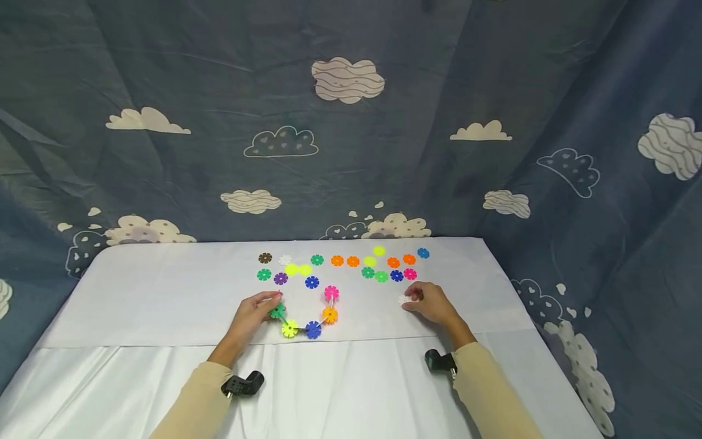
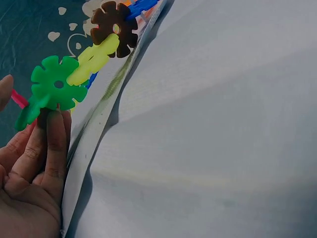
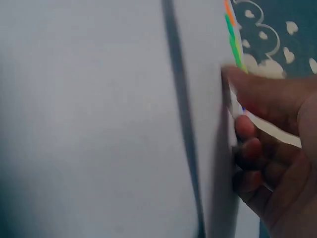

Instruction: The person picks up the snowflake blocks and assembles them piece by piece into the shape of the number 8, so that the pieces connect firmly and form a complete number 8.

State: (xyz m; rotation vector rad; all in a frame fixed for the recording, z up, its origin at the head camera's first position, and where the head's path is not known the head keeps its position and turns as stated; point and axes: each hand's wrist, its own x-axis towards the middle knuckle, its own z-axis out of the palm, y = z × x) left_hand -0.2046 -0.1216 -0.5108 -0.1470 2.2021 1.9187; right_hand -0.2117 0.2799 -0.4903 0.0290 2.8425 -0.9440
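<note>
A chain of interlocking flower-shaped discs lies curved on the white table in the head view, with green (image 1: 277, 311), yellow (image 1: 289, 329), blue (image 1: 313, 330), orange (image 1: 329, 315) and pink (image 1: 331, 293) discs among its links. My left hand (image 1: 252, 316) holds the chain's left end by the green disc. Close up in the left wrist view, fingers (image 2: 54, 148) support that green disc (image 2: 58, 74), with a brown disc (image 2: 115, 29) farther along. To the right, my right hand (image 1: 432, 303) pinches a white disc (image 1: 404, 299), mostly hidden by the fingers and blurred in the right wrist view.
Loose discs lie in scattered rows toward the back of the table, including a brown one (image 1: 265, 258), a purple one (image 1: 281, 278), an orange one (image 1: 353, 261) and a magenta one (image 1: 410, 274). Behind the table hangs a dark cloud-patterned curtain (image 1: 384, 171).
</note>
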